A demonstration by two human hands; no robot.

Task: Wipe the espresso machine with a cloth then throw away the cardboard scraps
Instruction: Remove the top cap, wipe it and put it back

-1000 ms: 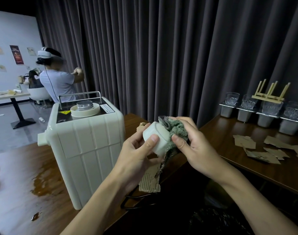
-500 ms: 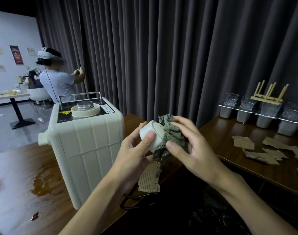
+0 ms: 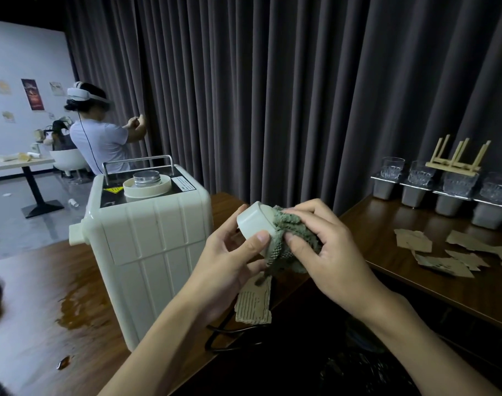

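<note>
The left hand (image 3: 229, 261) is gripping a cream cap (image 3: 254, 221); the right hand (image 3: 326, 252) is clutching the green cloth (image 3: 289, 241) against it. The espresso machine (image 3: 147, 238) is standing left of both hands, cardboard scraps (image 3: 443, 252) lying to their right.

White cap (image 3: 254, 222) and green cloth (image 3: 291, 241) in hands

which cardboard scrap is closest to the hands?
The ribbed brown cardboard scrap just below the left hand, beside the cream espresso machine; the other flat scraps lie on the right-hand wooden table.
</note>
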